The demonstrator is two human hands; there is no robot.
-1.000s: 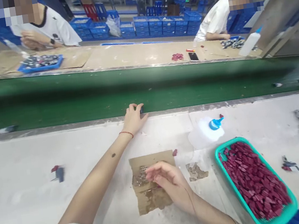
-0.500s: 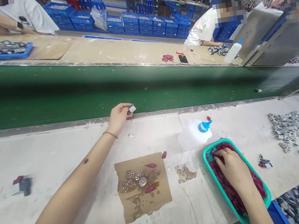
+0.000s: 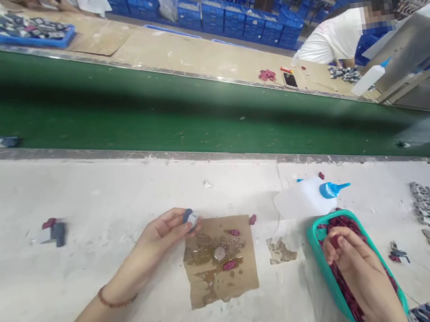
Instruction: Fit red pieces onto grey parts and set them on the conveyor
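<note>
The left hand (image 3: 161, 234) pinches a blue-and-white piece (image 3: 192, 218) by the cardboard's (image 3: 243, 280) far-left corner, seemingly edgewise to keep its face clear, while the right hand (image 3: 352, 256) grips a maroon chip (image 3: 335, 241) above the basket (image 3: 323, 260) near the surface's (image 3: 97, 211) front edge.

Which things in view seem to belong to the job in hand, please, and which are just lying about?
Likely in use:
blue-and-white piece, in left hand
red piece, in right hand
green basket
wet cardboard

Apparently lying about:
torn brown scrap
phone, far side
</note>
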